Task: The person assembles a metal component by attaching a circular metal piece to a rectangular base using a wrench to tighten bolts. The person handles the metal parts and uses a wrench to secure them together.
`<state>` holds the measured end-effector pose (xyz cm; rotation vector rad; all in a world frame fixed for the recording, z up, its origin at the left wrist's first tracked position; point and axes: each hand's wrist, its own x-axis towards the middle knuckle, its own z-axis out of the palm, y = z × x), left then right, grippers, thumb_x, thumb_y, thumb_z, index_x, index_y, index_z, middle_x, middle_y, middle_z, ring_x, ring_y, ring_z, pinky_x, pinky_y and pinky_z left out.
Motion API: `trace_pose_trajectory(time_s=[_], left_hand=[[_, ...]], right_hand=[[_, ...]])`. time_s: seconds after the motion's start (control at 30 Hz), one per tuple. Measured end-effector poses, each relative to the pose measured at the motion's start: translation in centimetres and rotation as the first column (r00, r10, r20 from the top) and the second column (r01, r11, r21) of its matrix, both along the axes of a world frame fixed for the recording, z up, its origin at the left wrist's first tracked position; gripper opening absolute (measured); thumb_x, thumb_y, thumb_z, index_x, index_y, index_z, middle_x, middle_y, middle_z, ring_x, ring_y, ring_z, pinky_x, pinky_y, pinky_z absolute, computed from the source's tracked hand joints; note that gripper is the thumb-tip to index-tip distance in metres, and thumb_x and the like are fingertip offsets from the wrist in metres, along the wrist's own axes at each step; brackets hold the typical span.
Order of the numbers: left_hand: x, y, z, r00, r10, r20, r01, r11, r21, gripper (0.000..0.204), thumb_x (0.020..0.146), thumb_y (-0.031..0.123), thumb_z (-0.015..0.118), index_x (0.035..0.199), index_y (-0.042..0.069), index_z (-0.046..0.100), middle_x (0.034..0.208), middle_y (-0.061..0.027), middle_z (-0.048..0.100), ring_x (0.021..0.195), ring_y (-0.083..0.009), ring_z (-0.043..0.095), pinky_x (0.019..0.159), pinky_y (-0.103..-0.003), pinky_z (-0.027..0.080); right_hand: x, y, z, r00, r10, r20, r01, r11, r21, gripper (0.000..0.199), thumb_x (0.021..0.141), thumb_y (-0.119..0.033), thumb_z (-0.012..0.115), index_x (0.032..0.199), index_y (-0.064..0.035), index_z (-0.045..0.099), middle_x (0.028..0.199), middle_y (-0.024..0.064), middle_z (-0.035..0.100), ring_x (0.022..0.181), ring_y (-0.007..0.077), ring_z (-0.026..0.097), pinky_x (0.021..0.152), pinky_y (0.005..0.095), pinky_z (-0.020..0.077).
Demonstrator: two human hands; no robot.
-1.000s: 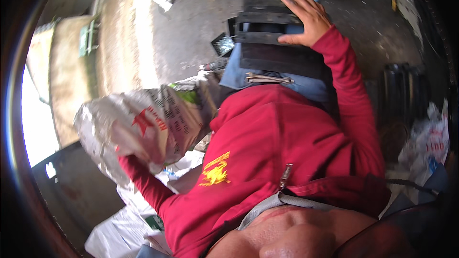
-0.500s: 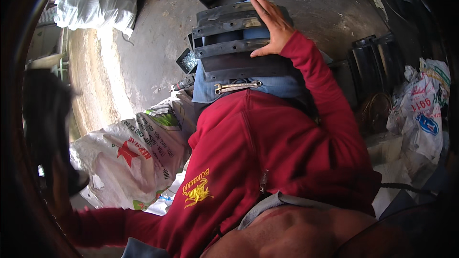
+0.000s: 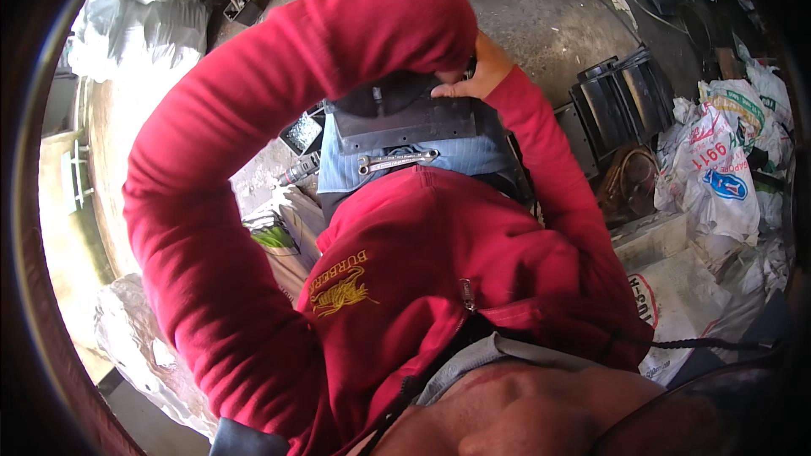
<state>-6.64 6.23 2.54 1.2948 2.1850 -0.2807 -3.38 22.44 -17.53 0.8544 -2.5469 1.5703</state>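
Across my lap lies a black slotted panel [image 3: 414,128], its upper part covered by my left sleeve. A combination wrench [image 3: 397,160] rests on my blue trousers just below it. My right hand [image 3: 486,69] is at the panel's right end, thumb stretched along the top and fingers partly hidden. My left arm arches over the lap, and its sleeve hides nearly all of my left hand [image 3: 450,76], close to the right one. Beneath that arm a dark rounded thing [image 3: 380,95] shows over the panel; its kind cannot be made out.
A small tray of bright metal bits [image 3: 301,133] and a power drill [image 3: 299,169] are on the floor left of my lap. Black curved parts [image 3: 623,103] stand at the right, beside white printed sacks [image 3: 714,173]. Clear plastic wrapping [image 3: 144,29] is at far left.
My left hand, at far left with a blurred dark object, has swung up and across over the lap. My right hand stays at the panel's right end. The view has shifted slightly.
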Motion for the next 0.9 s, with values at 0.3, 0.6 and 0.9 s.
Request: trace_pose_trajectory(time_s=[0.3, 0.6, 0.9], left_hand=[[0.3, -16.7, -3.1, 0.844, 0.532, -0.075, -0.318, 0.606, 0.729, 0.079, 0.07, 0.041, 0.084, 0.136, 0.01, 0.055, 0.115, -0.0165, 0.068, 0.106, -0.0273, 0.066, 0.083, -0.041, 0.054], [6.2, -19.5, -19.3, 0.696, 0.688, 0.207, -0.568, 0.351, 0.745, 0.108, 0.058, 0.042, 0.091, 0.147, 0.017, 0.036, 0.139, -0.0158, 0.047, 0.125, -0.0367, 0.051, 0.103, -0.043, 0.045], [5.4, -19.6, -21.1, 0.747, 0.658, 0.096, -0.405, 0.336, 0.851, 0.104, 0.057, 0.041, 0.091, 0.145, 0.019, 0.04, 0.136, -0.0144, 0.049, 0.122, -0.0376, 0.052, 0.102, -0.044, 0.046]], right_hand=[[0.2, -0.4, -0.4, 0.986, -0.075, -0.149, 0.092, 0.989, 0.113, 0.088, 0.056, -0.042, 0.092, 0.13, -0.01, 0.058, 0.128, 0.0113, 0.057, 0.117, 0.0291, 0.057, 0.1, 0.0376, 0.0455], [-1.3, -0.5, 0.3, 0.999, 0.03, -0.027, -0.023, 0.972, 0.236, 0.084, 0.058, -0.043, 0.091, 0.127, -0.0069, 0.058, 0.127, 0.0094, 0.06, 0.118, 0.0275, 0.057, 0.101, 0.036, 0.0452], [-1.0, 2.9, -2.3, 0.999, 0.029, -0.019, -0.019, 0.921, 0.389, 0.121, 0.048, -0.05, 0.094, 0.139, 0.0074, 0.039, 0.138, 0.0255, 0.047, 0.13, 0.0373, 0.047, 0.108, 0.0402, 0.0385]])
